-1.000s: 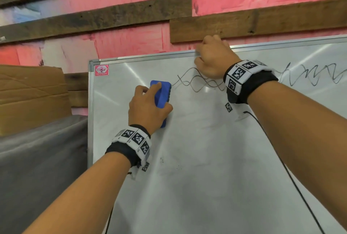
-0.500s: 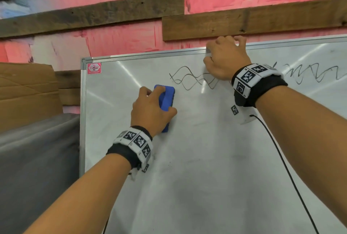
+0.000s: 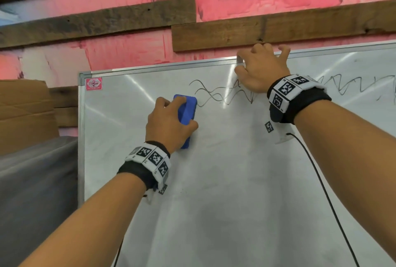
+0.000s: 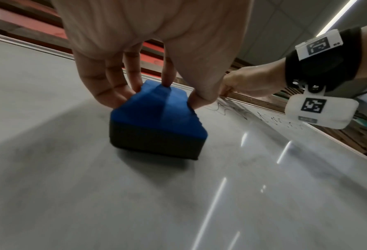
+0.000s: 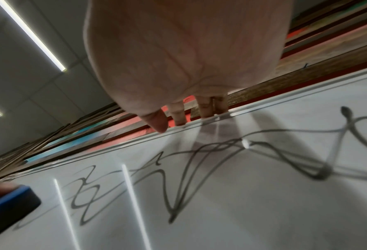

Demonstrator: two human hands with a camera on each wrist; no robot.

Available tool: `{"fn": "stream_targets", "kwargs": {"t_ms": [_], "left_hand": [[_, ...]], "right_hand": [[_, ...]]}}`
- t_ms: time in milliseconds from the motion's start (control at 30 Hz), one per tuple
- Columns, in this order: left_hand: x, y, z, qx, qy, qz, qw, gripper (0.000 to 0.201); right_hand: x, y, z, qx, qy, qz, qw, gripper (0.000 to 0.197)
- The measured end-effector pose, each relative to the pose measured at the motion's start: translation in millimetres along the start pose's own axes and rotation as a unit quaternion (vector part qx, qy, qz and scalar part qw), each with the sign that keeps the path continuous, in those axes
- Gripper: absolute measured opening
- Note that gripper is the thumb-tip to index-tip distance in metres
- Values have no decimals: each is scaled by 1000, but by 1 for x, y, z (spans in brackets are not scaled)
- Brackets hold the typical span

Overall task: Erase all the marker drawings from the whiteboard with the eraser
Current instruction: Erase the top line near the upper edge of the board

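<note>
A whiteboard (image 3: 225, 181) leans against the wall, with black wavy marker lines (image 3: 216, 95) along its top strip, running on to the right (image 3: 353, 86). My left hand (image 3: 169, 123) grips a blue eraser (image 3: 186, 112) with a dark felt underside (image 4: 152, 142) and presses it flat on the board, just left of the lines. My right hand (image 3: 260, 69) holds the board's top edge (image 3: 171, 66), its fingers curled over the metal frame (image 5: 201, 120). In the right wrist view the scribbles (image 5: 178, 177) spread below the fingers, with the eraser (image 5: 9, 204) at the lower left.
A pink wall with dark wooden planks (image 3: 278, 30) rises behind the board. A cardboard box (image 3: 23, 114) sits on a grey-covered surface (image 3: 36, 191) to the left. A black cable (image 3: 321, 191) hangs from my right wrist across the board.
My left hand has slid the eraser rightward toward the wavy lines. My right hand has shifted to the right along the board's top edge.
</note>
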State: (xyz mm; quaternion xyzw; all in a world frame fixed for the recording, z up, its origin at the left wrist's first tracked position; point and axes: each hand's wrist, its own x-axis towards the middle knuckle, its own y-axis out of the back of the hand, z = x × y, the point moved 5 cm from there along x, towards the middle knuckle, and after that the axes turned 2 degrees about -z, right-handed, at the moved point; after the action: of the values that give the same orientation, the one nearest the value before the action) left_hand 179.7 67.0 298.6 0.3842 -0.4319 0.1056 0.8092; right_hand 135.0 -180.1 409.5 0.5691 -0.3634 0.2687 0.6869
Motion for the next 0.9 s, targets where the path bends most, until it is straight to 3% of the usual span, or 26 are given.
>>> {"fn": "stream_targets", "kwargs": {"t_ms": [233,433,700,900], "left_hand": [[31,15,7,-3,13,25,1000,62],[11,-1,15,-17,0,21,1000,59],[28,6,32,-24,14,34,999,61],[11,-3,29,4,-4,12,1000,61]], "right_hand": [[-7,-4,16,0,-26,-11,1000,47],[-11,2,27,5,-8,4,1000,37],[-18,-4,33,34,-40,34,998,50],[-18,-4,37,38,-37,-2,999,50]]}}
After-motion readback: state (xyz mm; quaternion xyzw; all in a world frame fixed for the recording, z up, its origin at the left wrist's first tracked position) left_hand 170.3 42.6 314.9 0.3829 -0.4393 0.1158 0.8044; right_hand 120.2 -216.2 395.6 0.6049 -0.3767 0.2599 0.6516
